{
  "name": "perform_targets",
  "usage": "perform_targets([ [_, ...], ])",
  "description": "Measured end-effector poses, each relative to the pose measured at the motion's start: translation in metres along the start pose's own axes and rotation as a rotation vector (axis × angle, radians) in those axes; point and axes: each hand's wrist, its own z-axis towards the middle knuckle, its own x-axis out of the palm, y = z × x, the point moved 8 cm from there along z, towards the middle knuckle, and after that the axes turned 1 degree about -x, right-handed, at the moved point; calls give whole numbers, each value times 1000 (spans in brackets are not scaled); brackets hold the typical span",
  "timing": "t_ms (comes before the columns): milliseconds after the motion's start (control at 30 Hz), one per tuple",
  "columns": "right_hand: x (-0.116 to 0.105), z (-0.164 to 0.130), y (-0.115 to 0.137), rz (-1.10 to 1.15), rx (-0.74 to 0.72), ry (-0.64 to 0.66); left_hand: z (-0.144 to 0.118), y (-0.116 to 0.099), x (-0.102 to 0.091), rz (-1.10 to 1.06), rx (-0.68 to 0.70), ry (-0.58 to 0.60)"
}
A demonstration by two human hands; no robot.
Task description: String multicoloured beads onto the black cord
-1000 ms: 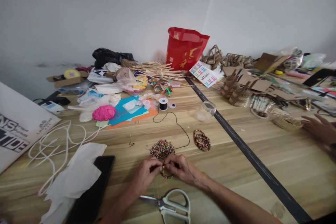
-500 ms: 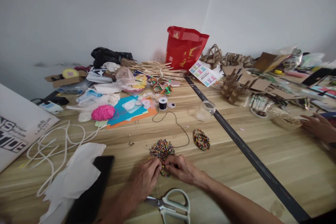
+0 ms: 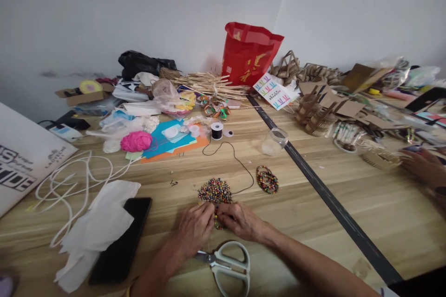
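Observation:
Fingertips pinched, my left hand (image 3: pixel 195 224) and my right hand (image 3: pixel 241 221) almost meet over a short strand of colourful beads (image 3: pixel 218 224). Most of the strand is hidden by the fingers, and the exact grip on its ends cannot be made out. Just beyond the hands lies a heap of loose multicoloured beads (image 3: pixel 214 190). A thin black cord (image 3: pixel 253 177) curves from the heap back to a spool (image 3: pixel 216 132). Finished-looking bead bracelets (image 3: pixel 267 180) are stacked to the right. Below my hands rest scissors (image 3: pixel 230 262) with pale handles, partly open.
Left of my hands, a black phone-like slab (image 3: pixel 120 246) lies partly under white paper (image 3: pixel 95 232), near a coiled white cable (image 3: pixel 83 199). A glass jar (image 3: pixel 275 141) stands beside a dark strip (image 3: pixel 331 199). Another person's hand (image 3: pixel 423 164) is by a woven basket (image 3: pixel 379 158).
The whole scene has shifted slightly upward as the camera moved. My hands stay pinched at the strand, with less of its loop showing. The other person's hand at right has shifted slightly.

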Motion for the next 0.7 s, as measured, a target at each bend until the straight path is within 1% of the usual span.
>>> perform_targets([
  [67, 0, 0, -2, 13, 5, -6, 0, 2, -1, -36, -9, -12],
  [133, -2, 0, -3, 62, 19, -19, 1, 7, -4, -132, -31, -28],
  [200, -6, 1, -4, 131, 31, -30, 2, 13, -8, -312, -50, -37],
  [333, -14, -1, 1, 248, 13, -44, 3, 24, -16, -777, -58, -67],
  [400, -19, -2, 3, 285, 10, -47, 2, 28, -21, -923, -41, -107],
  [467, -21, -3, 6, 313, 7, -39, 2, 29, -24, -983, -2, -132],
  [600, -21, -3, 10, 384, -17, -2, 3, 21, -27, -1011, 95, -108],
  [700, -20, -3, 11, 407, -36, 18, 4, 20, -26, -1041, 91, -116],
])
